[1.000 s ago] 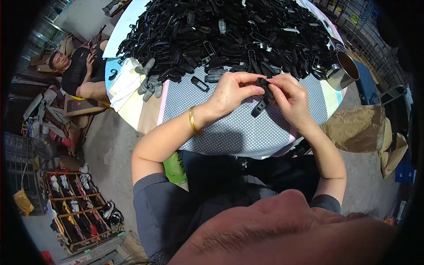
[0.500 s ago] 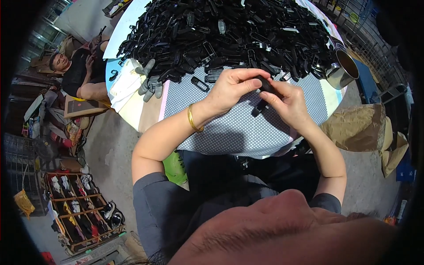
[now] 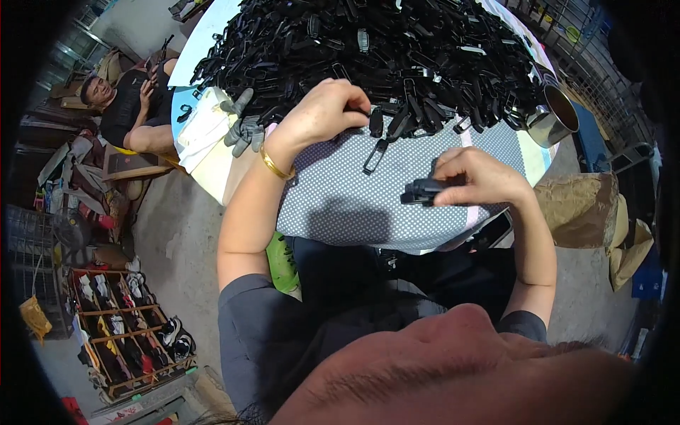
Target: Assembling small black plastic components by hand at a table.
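A large heap of small black plastic parts (image 3: 319, 42) covers the far side of the table. At its near edge my left hand (image 3: 322, 113) is closed, fingertips pinched beside a dark part; what they hold, if anything, is hidden. Lower and to the right, my right hand (image 3: 485, 177) grips black plastic parts (image 3: 421, 191) between thumb and fingers, just over the dotted cloth (image 3: 347, 209). One oblong black frame (image 3: 375, 156) with an open middle lies on the cloth between my hands.
Left of the heap lie a grey glove (image 3: 246, 132) and white cloth (image 3: 205, 138). A metal cup (image 3: 552, 117) stands at the table's right edge. Another person (image 3: 124, 106) reclines at the left. A shoe rack (image 3: 131, 329) and a brown paper sack (image 3: 577, 212) are on the floor.
My hands have come apart. The left went up and left to the heap's edge; the right moved down and right, holding black parts. Black parts at the heap's near edge have shifted.
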`<state>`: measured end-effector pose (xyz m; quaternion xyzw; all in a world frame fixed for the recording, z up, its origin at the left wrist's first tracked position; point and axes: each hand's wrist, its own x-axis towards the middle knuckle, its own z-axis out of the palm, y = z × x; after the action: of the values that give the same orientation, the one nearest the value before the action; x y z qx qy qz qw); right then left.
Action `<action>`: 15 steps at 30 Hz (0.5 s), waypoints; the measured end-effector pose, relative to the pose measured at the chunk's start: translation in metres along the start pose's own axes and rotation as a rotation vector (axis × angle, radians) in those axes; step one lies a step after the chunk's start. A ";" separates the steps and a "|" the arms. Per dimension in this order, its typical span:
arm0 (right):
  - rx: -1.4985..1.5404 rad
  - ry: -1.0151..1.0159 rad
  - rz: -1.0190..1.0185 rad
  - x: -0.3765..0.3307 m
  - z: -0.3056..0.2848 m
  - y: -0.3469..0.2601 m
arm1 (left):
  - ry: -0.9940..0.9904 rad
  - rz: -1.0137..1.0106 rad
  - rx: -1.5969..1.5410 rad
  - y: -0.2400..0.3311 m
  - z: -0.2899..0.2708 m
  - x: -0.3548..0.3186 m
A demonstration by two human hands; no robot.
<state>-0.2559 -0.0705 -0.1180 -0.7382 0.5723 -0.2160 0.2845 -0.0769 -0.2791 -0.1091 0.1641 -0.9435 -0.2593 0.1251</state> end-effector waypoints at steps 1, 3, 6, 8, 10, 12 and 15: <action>0.081 -0.011 0.057 -0.001 -0.002 -0.002 | -0.007 0.068 0.099 -0.001 0.003 -0.002; 0.083 0.248 -0.071 0.006 0.008 0.009 | 0.008 0.112 0.220 0.005 0.013 -0.005; -0.515 0.624 -0.055 0.015 0.012 0.007 | 0.006 0.171 0.326 0.012 0.029 -0.002; -0.544 0.620 -0.041 0.021 0.022 0.013 | 0.020 0.215 0.334 0.015 0.032 0.000; -0.572 0.616 -0.030 0.023 0.025 0.016 | 0.033 0.257 0.343 0.015 0.033 0.001; -0.605 0.544 0.005 0.024 0.025 0.018 | 0.119 0.288 0.210 0.014 0.035 0.002; -0.653 0.736 -0.234 0.023 0.017 0.013 | 0.076 -0.028 -0.152 0.022 0.031 0.001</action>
<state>-0.2488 -0.0927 -0.1393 -0.7226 0.5860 -0.3022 -0.2079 -0.0937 -0.2476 -0.1233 0.1769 -0.9132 -0.3257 0.1692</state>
